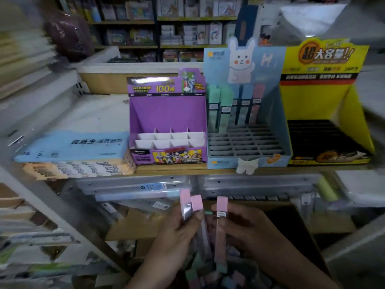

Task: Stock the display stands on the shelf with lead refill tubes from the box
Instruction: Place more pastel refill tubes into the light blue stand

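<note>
My left hand [179, 232] grips two pink-capped lead refill tubes [191, 205] upright below the shelf edge. My right hand [245, 228] holds one more pink tube [221, 226] beside them. Under both hands lies the box [210, 276] with several loose pastel tubes. On the shelf stands the light blue rabbit display stand [248, 151]; several green, blue and pink tubes [233, 105] fill its back row and its front slots are bare. To its left is a purple display stand [168, 113] with white dividers holding nothing.
A yellow display stand [325, 101] with a black tray sits at the right of the shelf. Flat blue paper packs [73, 147] lie stacked at the left. Clear plastic cases [250, 184] fill the shelf below. More shelves of stationery stand behind.
</note>
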